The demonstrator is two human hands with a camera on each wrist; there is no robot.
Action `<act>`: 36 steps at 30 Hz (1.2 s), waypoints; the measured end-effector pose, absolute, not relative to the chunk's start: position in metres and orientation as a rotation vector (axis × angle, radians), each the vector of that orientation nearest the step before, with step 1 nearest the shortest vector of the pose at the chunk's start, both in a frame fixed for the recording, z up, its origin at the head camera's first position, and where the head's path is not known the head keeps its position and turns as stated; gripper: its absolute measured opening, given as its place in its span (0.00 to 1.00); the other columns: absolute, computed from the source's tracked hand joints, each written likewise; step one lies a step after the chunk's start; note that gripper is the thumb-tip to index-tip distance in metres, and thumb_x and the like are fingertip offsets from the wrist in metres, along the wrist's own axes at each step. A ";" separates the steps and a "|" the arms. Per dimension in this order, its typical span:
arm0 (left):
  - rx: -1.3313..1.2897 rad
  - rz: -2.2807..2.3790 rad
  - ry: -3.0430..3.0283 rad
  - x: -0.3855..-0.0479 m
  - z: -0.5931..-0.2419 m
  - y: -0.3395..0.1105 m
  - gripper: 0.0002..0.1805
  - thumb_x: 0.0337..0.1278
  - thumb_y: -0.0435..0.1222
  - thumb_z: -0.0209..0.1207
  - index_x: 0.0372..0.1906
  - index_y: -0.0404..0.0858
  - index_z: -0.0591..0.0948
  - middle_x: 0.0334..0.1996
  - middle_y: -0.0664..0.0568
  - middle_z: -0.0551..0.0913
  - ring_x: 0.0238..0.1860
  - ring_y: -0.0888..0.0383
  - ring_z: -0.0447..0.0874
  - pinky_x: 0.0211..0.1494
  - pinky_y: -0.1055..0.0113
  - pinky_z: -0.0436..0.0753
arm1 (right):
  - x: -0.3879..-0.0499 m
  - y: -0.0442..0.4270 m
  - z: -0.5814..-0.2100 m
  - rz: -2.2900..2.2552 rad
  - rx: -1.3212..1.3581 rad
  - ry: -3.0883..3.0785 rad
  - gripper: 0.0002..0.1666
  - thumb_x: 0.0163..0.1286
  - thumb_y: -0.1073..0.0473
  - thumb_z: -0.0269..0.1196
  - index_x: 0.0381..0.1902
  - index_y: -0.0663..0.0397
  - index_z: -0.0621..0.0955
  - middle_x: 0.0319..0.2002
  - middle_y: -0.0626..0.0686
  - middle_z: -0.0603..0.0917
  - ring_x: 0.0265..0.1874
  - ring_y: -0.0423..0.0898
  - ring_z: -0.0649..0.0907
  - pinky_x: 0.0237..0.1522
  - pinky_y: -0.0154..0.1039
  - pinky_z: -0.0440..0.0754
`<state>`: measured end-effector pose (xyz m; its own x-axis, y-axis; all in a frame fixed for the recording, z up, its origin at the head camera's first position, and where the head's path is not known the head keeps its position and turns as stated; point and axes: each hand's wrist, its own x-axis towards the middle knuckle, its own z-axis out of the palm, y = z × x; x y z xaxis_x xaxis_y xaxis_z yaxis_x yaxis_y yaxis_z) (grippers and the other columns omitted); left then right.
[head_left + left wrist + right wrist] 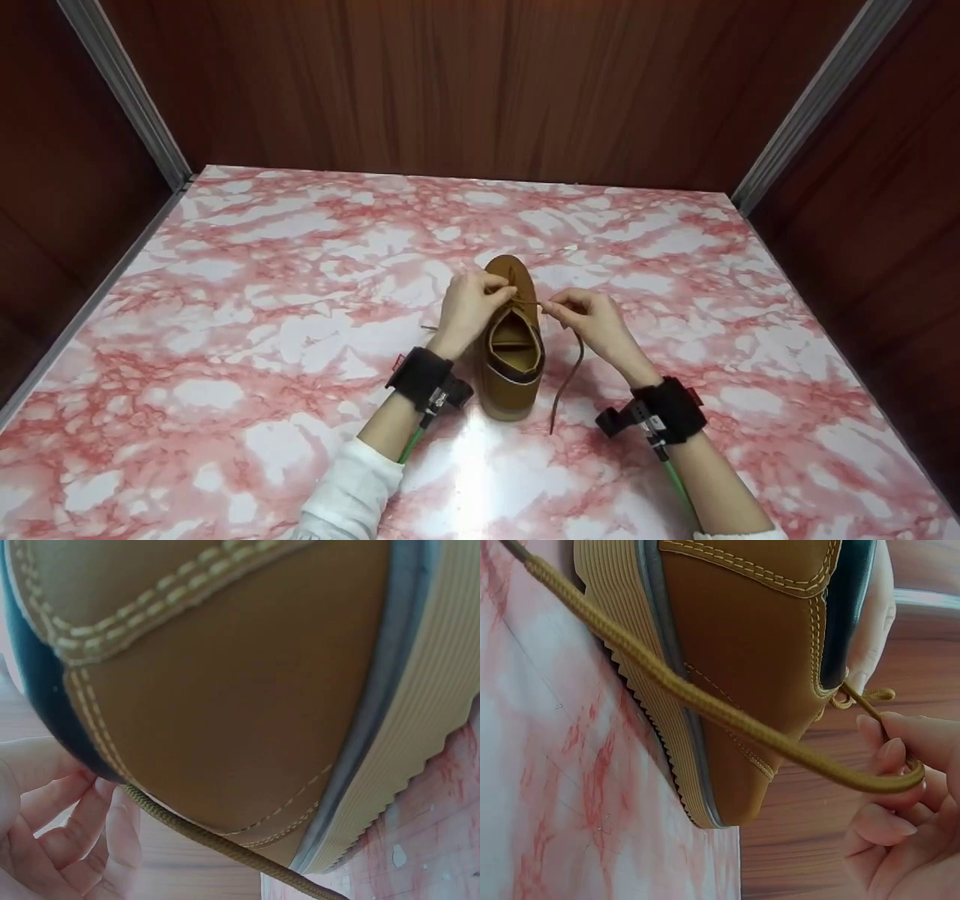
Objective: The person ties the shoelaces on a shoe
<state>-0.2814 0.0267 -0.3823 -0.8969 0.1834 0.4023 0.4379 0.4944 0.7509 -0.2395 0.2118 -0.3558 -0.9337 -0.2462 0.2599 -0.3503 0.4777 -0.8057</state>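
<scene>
A brown lace-up shoe (529,285) stands on the patterned surface, toe pointing away, its heel towards me. My right hand (596,322) pinches one shoelace (727,716) between thumb and fingers. From the eyelets to these fingers the lace runs out to the side; its loose end hangs down beside the shoe. My left hand (469,307) is over the shoe's lacing, thumb and forefinger close together on the lace there. Another stretch of lace (217,840) trails from near the left fingers in the left wrist view. The left fingertips' exact hold is partly hidden.
A red-and-white marbled tabletop (247,322) lies under the shoe. Dark wood panels (480,90) stand behind and at both sides, with grey metal strips (135,97) at the corners. Each wrist wears a black strap (424,375) with a small camera and green cable.
</scene>
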 end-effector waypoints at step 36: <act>-0.615 -1.395 -2.422 -0.281 -0.382 0.026 0.06 0.53 0.35 0.61 0.24 0.38 0.84 0.21 0.57 0.79 0.23 0.63 0.70 0.28 0.71 0.67 | -0.262 0.207 -0.377 1.165 0.770 -2.518 0.06 0.62 0.60 0.61 0.34 0.54 0.83 0.26 0.44 0.80 0.22 0.40 0.74 0.25 0.34 0.70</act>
